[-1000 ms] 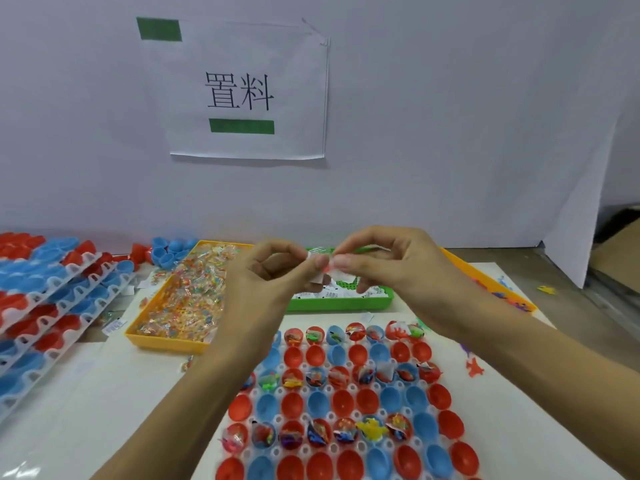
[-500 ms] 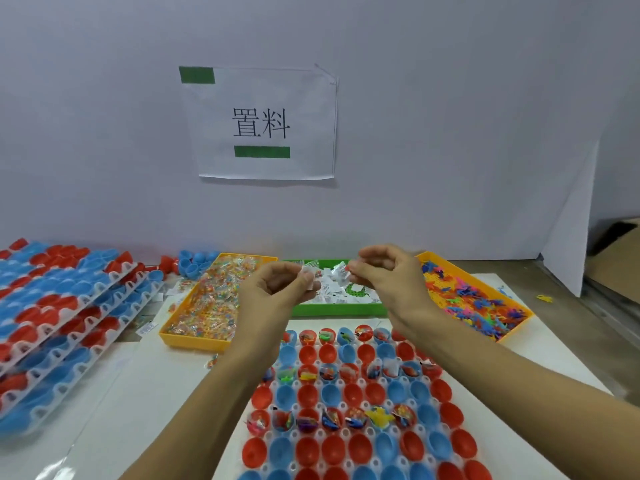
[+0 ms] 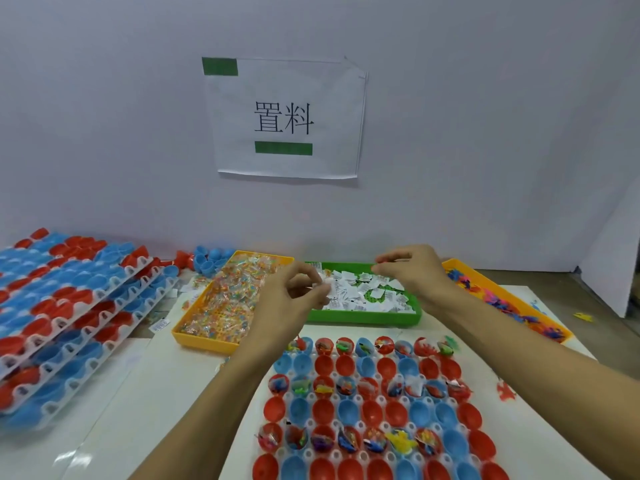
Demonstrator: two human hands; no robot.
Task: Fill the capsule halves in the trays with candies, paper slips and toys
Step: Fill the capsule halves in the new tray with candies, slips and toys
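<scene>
From the head camera, both hands hover over the green tray (image 3: pixel 363 318) of paper slips (image 3: pixel 360 289) at 12 o'clock. The left hand (image 3: pixel 291 299) pinches a small white slip between thumb and fingers; the right hand (image 3: pixel 412 271) has its fingers curled together, whether on a slip I cannot tell. The capsule tray (image 3: pixel 367 407) lies at 6 o'clock, candies (image 3: pixel 225 299) at 10 o'clock, toys (image 3: pixel 502 303) at 2 o'clock, stacked trays (image 3: pixel 69 317) at 9 o'clock
</scene>
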